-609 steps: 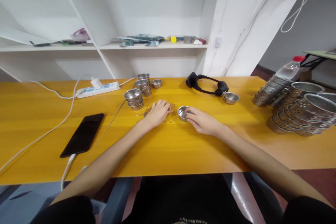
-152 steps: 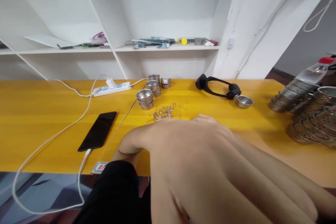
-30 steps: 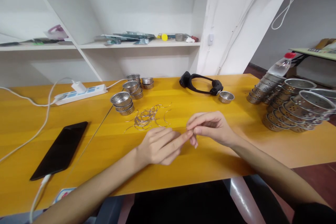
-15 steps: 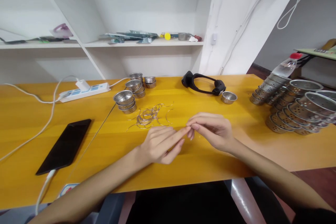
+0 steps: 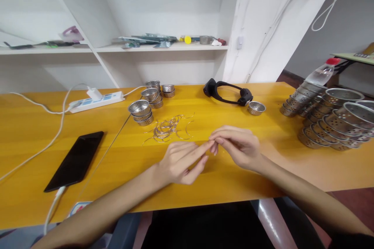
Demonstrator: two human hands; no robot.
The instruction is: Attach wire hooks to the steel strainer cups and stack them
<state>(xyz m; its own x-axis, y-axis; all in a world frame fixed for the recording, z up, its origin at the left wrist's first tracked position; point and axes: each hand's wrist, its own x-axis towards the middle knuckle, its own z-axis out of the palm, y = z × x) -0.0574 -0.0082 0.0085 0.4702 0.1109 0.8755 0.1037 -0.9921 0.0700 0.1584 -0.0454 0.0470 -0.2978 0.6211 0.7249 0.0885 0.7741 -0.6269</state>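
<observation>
My left hand (image 5: pixel 182 163) is over the table's near half, its index finger stretched out and its thumb held apart below. That fingertip meets the fingertips of my right hand (image 5: pixel 238 146), which are pinched together. Whatever the right fingers hold, if anything, is too small or hidden to make out. Just beyond my left hand lies a loose tangle of thin, curved metal wires (image 5: pixel 166 128). Behind the wires to the left, small perforated metal cups (image 5: pixel 140 108) stand in short stacks. A single metal cup (image 5: pixel 256 108) sits beyond my right hand.
Tall leaning stacks of perforated cups (image 5: pixel 330 124) fill the table's right side, near a red-capped bottle (image 5: pixel 321 74). A black headset-like band (image 5: pixel 228 93) lies at the back. On the left are a phone (image 5: pixel 74 161) with its cable and a power strip (image 5: pixel 97 102).
The whole view has shifted slightly, with things appearing a little further right. Both hands keep nearly the same pose, fingertips still together.
</observation>
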